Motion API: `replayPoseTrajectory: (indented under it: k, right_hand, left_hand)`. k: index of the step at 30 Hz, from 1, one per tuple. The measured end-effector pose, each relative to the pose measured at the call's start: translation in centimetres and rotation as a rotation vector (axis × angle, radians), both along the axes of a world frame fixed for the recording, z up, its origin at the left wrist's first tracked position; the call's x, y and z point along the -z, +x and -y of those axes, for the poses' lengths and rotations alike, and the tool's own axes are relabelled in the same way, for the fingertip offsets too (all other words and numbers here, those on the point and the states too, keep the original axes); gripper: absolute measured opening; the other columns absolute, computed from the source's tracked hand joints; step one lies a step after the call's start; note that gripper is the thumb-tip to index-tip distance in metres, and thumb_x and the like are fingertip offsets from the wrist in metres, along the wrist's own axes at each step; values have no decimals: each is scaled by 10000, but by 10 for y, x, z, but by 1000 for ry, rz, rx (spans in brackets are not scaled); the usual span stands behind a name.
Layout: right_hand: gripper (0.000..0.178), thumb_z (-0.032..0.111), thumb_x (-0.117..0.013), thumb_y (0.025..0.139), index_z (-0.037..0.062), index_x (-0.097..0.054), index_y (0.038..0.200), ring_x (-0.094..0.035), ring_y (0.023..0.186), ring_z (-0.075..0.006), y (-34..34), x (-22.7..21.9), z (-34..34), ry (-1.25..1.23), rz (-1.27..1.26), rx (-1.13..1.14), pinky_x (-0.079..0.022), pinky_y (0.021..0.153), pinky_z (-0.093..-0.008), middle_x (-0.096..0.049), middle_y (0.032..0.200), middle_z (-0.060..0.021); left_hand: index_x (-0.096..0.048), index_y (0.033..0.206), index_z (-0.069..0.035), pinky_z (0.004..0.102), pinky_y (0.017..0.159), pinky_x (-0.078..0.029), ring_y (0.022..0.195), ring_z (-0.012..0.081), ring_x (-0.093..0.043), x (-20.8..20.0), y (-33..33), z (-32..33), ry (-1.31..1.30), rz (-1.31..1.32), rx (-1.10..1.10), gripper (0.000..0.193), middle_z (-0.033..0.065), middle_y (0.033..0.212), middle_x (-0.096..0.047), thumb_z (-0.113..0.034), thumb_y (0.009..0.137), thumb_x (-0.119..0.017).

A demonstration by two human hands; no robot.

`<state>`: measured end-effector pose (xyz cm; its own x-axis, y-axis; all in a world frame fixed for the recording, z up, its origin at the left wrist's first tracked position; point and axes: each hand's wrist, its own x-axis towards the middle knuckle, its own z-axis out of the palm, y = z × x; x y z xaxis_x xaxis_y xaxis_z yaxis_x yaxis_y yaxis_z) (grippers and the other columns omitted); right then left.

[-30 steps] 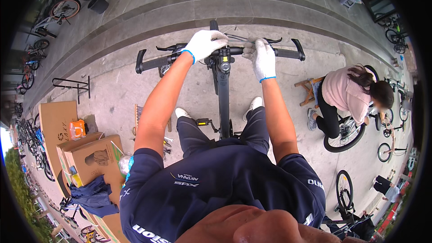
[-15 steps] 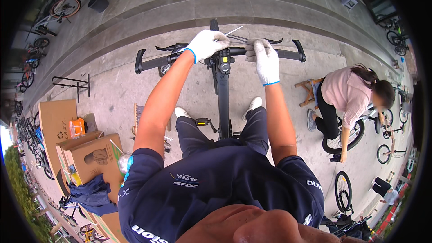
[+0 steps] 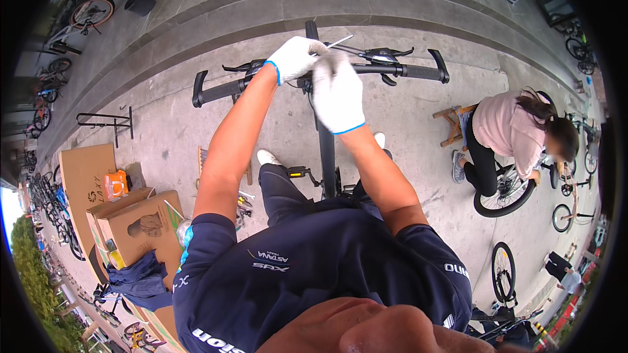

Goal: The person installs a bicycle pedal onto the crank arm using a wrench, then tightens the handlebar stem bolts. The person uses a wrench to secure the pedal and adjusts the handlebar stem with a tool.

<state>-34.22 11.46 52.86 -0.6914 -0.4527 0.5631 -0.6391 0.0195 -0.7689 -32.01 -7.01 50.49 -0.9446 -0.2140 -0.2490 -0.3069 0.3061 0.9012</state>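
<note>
While the left hand point(image 3: 296, 57) stays closed around the middle of the black handlebar point(image 3: 418, 70), next to the stem, the right hand point(image 3: 337, 91) has left its old place. In both earlier views it gripped the bar to the right of the stem, with clear space between the 2 white gloves; now it has lifted and swung inward, its back facing the camera, so the gloves sit close together over the stem. Its fingers look curled, but whether they hold anything I cannot tell, since the palm side is hidden. A thin silvery rod or cable end point(image 3: 340, 42) pokes out just above the 2 gloves, about where it showed half a second ago, and which hand pinches it is unclear. My reading is that the work has drawn in from the right grip to the clamp or cable area at the centre of the bar.

The black frame tube point(image 3: 326, 150) runs from the stem toward the body, between the person's legs, as before.

Farther off, the cardboard boxes point(image 3: 140, 222) lie at the left with an orange object point(image 3: 116, 183) on a flattened sheet. At the right, a person in a pink top point(image 3: 504, 127) crouches over a bicycle wheel point(image 3: 505, 189), bent lower toward it than 1 second ago.
</note>
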Motion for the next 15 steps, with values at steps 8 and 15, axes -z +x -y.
replayPoseTrajectory:
  k: [8,15]
  right_hand:
    - [161,210,-689,1034,51,-684,1055,-738,830,-385,13,-20,15,257,-219,-81,-599,709,-451,-701,930,-189]
    - [355,365,-460,1188,60,-633,1130,-584,627,-138,-70,4,-33,-296,837,-217,-496,556,-306,-680,886,-61]
  left_hand:
    - [-823,1179,18,352,1003,-573,1050,184,-732,3,0,8,308,-113,-10,232,106,1127,-792,-35,975,-726]
    - [-796,1247,21,328,969,-538,1001,139,-688,-9,3,-3,3,-20,9,369,60,1095,-792,-226,974,-834]
